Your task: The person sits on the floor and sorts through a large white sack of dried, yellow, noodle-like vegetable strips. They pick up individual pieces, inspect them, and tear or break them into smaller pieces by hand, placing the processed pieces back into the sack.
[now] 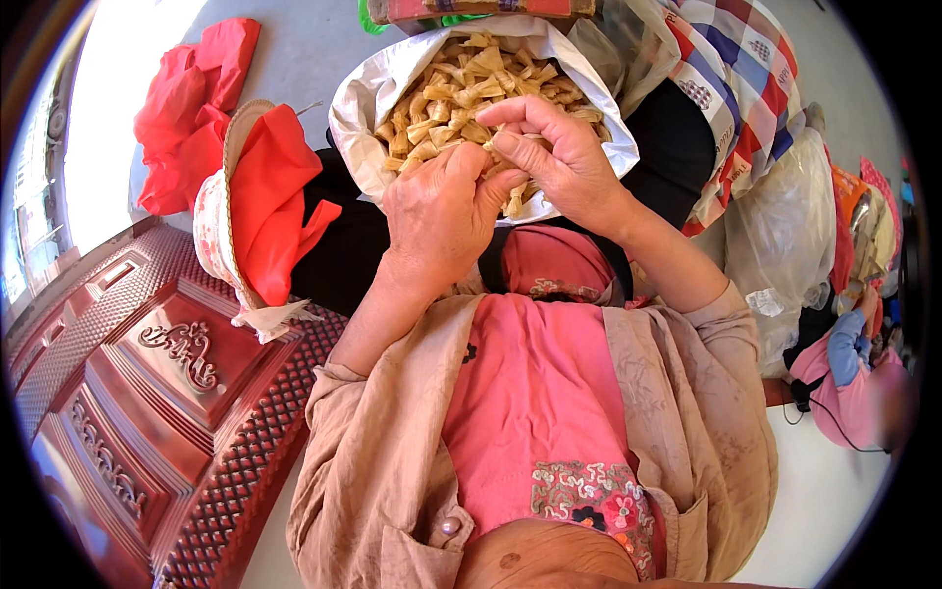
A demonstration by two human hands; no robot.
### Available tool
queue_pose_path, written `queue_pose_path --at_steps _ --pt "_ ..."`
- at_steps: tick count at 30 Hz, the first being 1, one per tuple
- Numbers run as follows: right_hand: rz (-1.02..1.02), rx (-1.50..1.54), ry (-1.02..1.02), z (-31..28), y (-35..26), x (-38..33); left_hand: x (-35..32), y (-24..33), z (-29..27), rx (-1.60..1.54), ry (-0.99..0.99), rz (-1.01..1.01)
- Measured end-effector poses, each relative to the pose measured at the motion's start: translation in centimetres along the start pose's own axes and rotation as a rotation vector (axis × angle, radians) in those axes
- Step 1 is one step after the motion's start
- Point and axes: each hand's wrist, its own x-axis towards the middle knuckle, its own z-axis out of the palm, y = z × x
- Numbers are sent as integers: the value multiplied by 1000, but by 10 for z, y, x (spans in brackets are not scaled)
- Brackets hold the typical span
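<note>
In the upper middle, our left hand [439, 211] and right hand [554, 157] pinch one dry husk strip [512, 199] over the bag [365, 108]. It looks light and bendy, so we hold its ends.

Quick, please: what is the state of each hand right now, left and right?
Left hand: closed, pinching a tan piece together with the right.
Right hand: closed, fingers pinching the same piece over the bag.

Piece pinched between hands [505, 182] hidden; box [481, 8] cut off at top edge.
</note>
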Motion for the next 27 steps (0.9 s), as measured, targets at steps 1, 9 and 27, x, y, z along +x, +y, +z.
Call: queue_pose_path --at_steps 1,9,27 --pt "-37 -22 3 1 1 1 0 -3 2 -35 -3 12" --pt "202 224 -90 -40 -31 -12 -3 -18 -16 -1486 -32 -678" --pt "-809 -1132 -100 -44 -24 -17 -7 -4 -31 -495 148 -196"
